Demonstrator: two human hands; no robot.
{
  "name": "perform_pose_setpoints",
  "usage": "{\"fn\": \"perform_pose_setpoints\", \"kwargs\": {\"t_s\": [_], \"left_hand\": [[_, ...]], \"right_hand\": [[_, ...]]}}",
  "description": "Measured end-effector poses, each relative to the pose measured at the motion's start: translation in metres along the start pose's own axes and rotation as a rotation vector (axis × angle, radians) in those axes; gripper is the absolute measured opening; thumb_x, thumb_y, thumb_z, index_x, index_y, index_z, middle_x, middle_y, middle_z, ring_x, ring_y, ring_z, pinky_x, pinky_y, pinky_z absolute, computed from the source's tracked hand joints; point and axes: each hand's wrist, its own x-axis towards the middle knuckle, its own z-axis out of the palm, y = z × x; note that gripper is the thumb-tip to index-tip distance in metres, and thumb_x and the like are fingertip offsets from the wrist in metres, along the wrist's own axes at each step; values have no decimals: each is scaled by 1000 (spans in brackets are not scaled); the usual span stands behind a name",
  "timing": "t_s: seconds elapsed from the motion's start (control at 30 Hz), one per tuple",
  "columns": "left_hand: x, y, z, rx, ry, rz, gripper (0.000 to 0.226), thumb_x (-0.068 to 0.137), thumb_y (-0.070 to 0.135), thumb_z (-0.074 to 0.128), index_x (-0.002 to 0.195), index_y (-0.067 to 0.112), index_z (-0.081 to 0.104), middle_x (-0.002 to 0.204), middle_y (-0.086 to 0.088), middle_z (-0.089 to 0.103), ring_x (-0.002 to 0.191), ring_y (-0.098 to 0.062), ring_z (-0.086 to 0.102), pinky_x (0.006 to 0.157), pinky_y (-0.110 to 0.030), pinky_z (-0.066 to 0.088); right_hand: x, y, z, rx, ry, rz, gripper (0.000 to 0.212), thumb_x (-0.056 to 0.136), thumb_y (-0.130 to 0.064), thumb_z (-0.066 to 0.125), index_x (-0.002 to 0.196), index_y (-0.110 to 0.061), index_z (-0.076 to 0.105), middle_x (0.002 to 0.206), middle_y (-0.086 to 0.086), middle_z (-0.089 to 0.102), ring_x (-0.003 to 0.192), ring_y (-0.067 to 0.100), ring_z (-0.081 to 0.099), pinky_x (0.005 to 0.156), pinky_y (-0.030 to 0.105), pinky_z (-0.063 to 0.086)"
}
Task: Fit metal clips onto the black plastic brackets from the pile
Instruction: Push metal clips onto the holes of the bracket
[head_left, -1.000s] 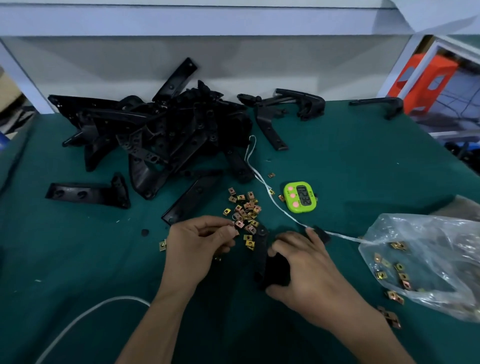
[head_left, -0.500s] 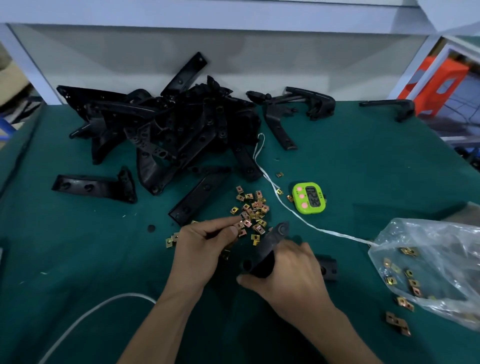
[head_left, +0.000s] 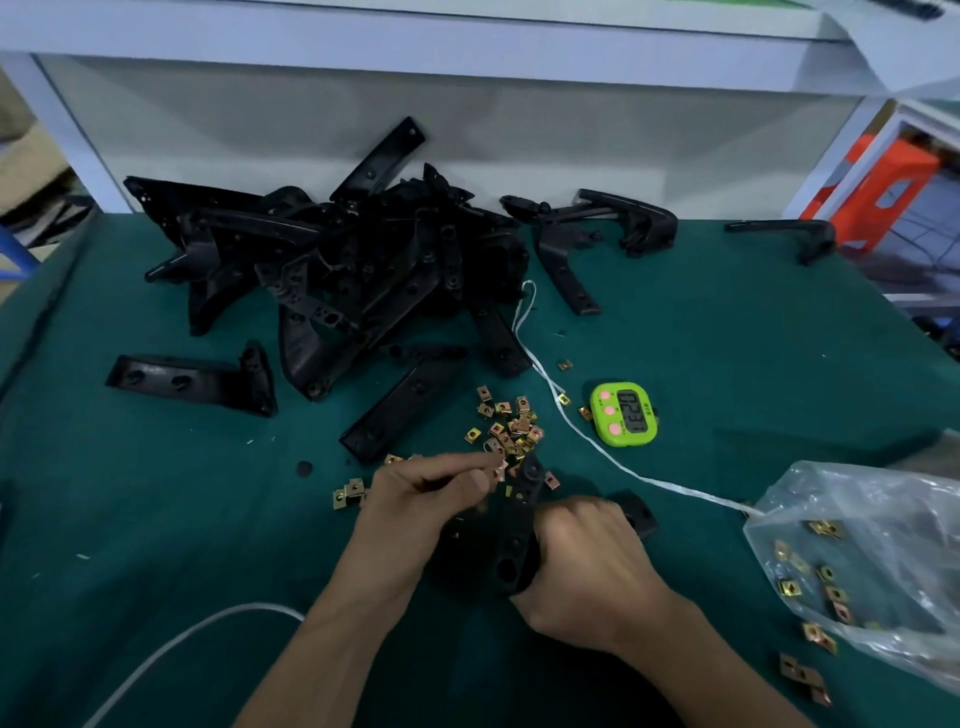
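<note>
A heap of black plastic brackets lies at the back of the green table. My right hand grips one black bracket, holding it tilted with its upper end near the loose metal clips. My left hand pinches a small copper-coloured clip between thumb and forefinger, right beside the bracket's upper end. Several more clips lie just left of my left hand.
A green timer sits right of the clips, with a white strap running past it. A clear plastic bag of clips lies at the right. Single brackets lie apart. A white cable curves at the lower left.
My right hand has lifted and turned the bracket so its end points up toward the clips. My left hand stays at the clip pile, a clip now pinched beside the bracket's end.
</note>
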Motion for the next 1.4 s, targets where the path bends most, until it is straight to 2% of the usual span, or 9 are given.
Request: {"fn": "perform_pose_setpoints", "kwargs": {"t_s": [0.13, 0.47, 0.73, 0.87, 0.93, 1.0, 1.17, 1.3, 1.4], "left_hand": [[-1, -3, 6, 14, -99, 15, 27, 76, 34, 78, 96, 17, 83, 75, -7, 72, 67, -13, 64, 65, -21, 53], [-5, -2, 3, 69, -95, -30, 23, 74, 26, 78, 95, 19, 83, 82, -12, 77, 69, -12, 66, 66, -20, 54], [-5, 8, -7, 91, -67, -137, 20, 75, 14, 76, 93, 12, 83, 79, -15, 75, 65, -14, 65, 61, -21, 54], [-4, 13, -16, 149, -76, -184, 18, 84, -1, 72, 89, 11, 83, 75, -13, 74, 64, -13, 65, 60, -19, 53], [-4, 17, -20, 168, -62, -220, 19, 84, -5, 71, 86, 10, 83, 72, -12, 72, 62, -13, 64, 58, -19, 52], [-4, 21, -25, 170, -74, -267, 23, 84, -8, 69, 80, 10, 83, 68, -10, 70, 58, -11, 62, 56, -19, 51], [-5, 29, -34, 209, -113, -309, 28, 85, -12, 68, 72, 9, 81, 64, -10, 69, 55, -11, 61, 53, -18, 51], [-6, 35, -44, 261, -182, -336, 26, 81, -13, 70, 69, 9, 79, 63, -10, 67, 55, -11, 62, 53, -18, 51], [-9, 36, -47, 309, -240, -327, 29, 81, -14, 71, 67, 11, 78, 66, -13, 67, 57, -14, 62, 55, -20, 52]], "right_hand": [[-1, 4, 0, 56, 3, -32, 34, 70, -46, 53, 62, -24, 28, 52, -7, 33, 50, 21, 33, 49, 29, 24], [-3, 4, 2, 65, 23, -38, 34, 70, -43, 54, 62, -22, 29, 52, -7, 36, 49, 20, 34, 50, 29, 23], [2, -2, -5, -72, -35, -80, 34, 69, -49, 56, 58, -24, 35, 50, -4, 49, 48, 23, 48, 52, 28, 25], [6, -4, -10, -160, -69, -141, 37, 63, -47, 61, 54, -22, 36, 47, -3, 47, 45, 23, 45, 53, 27, 23], [10, -5, -12, -204, -84, -183, 42, 58, -44, 65, 52, -21, 31, 44, -2, 44, 42, 23, 41, 53, 27, 22], [13, -6, -13, -213, -101, -236, 42, 56, -37, 64, 54, -22, 25, 44, -2, 41, 41, 25, 38, 53, 28, 25], [21, -9, -15, -236, -125, -336, 23, 54, -29, 58, 53, -20, 37, 45, 0, 45, 42, 28, 45, 60, 32, 45], [28, -12, -20, -294, -139, -442, 44, 47, -28, 60, 53, -20, 18, 44, 0, 47, 39, 28, 41, 57, 33, 50], [31, -13, -23, -313, -171, -503, 47, 44, -25, 60, 53, -20, 14, 40, -2, 28, 38, 26, 30, 54, 32, 48]]}}
